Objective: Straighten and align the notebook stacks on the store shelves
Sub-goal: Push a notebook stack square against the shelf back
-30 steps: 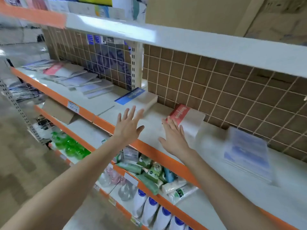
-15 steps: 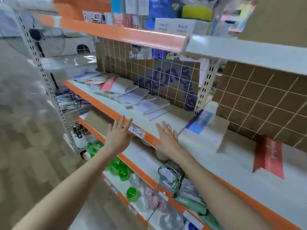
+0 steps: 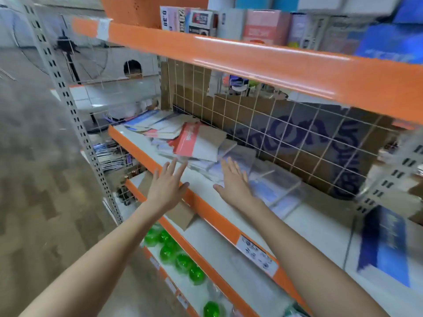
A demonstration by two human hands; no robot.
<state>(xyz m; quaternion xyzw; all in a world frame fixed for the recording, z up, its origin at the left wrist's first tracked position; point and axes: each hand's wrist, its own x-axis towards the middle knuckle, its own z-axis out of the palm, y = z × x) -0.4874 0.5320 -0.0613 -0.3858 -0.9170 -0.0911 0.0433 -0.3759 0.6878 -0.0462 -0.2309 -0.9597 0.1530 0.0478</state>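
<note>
Shelf (image 3: 146, 145), white board with orange front edge: 1 untidy heap of notebooks (image 3: 194, 143), fanned and overlapping, red-and-grey cover uppermost, against the wire grid back (image 3: 286, 143). Left hand (image 3: 168, 185): flat, fingers spread, holding nothing, just before the heap. Right hand (image 3: 234, 179): flat, fingers straight, over pale blurred notebooks beside it. Green bottles (image 3: 176, 255) on a lower shelf.

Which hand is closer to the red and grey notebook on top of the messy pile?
The left hand. Its fingertips reach just below the red and grey notebook. The right hand is lower and further right, over the pale notebooks.
</note>
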